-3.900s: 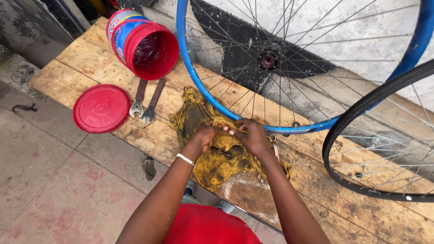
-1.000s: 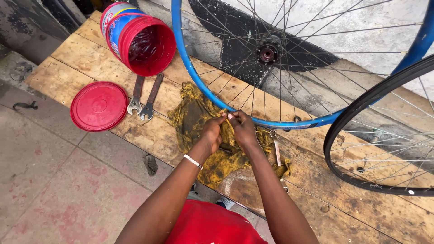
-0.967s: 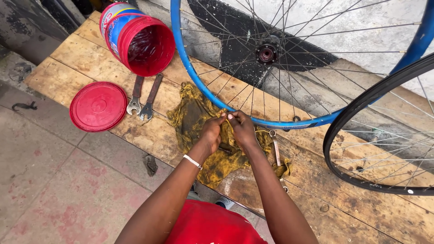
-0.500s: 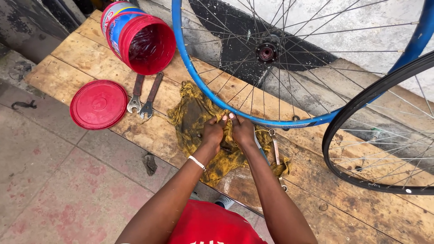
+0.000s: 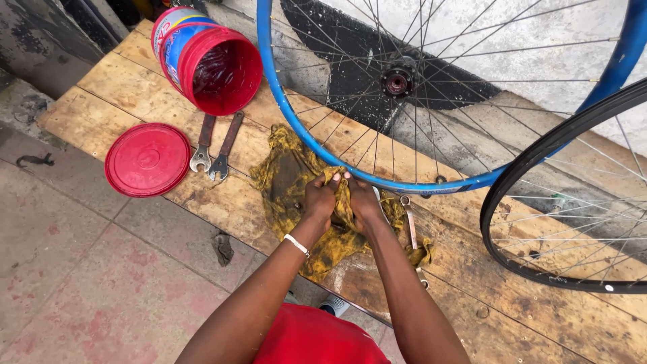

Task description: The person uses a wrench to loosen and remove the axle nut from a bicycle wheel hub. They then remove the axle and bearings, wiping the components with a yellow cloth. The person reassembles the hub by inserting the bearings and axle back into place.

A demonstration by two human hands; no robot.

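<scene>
1. Head view, nearest: a red garment (image 5: 317, 337) is seen at the bottom edge, with both forearms stretched forward; a pale bracelet (image 5: 296, 245) is worn on the left wrist.
2. The left hand (image 5: 319, 200) and right hand (image 5: 364, 202) are pressed together, both closed on a bunched fold of the yellow rag (image 5: 290, 178); whether anything small is wrapped inside cannot be told.
3. The rag is spread, stained dark, on the wooden worktop (image 5: 135, 87), just under the lower rim of the blue wheel (image 5: 323, 145). The rest of the cloth trails toward the body.
4. A slim spanner (image 5: 410, 219) is laid just right of the hands, partly on the rag.
5. Further left, two open-ended spanners (image 5: 214, 145) are laid side by side, near a red lid (image 5: 148, 160) lying flat at the worktop's edge.
6. Behind them a red bucket (image 5: 212, 61) is tipped on its side, mouth open toward the camera.
7. The blue wheel is stood upright against the wall, its hub (image 5: 396, 82) bare of any tyre; a black wheel (image 5: 539, 162) overlaps it at right.
8. Judged progress: wiping or rubbing with the rag looks mid-way; grease is already taken up by the cloth, tools are laid out, lid is off the bucket. Wheels remain unmounted.
</scene>
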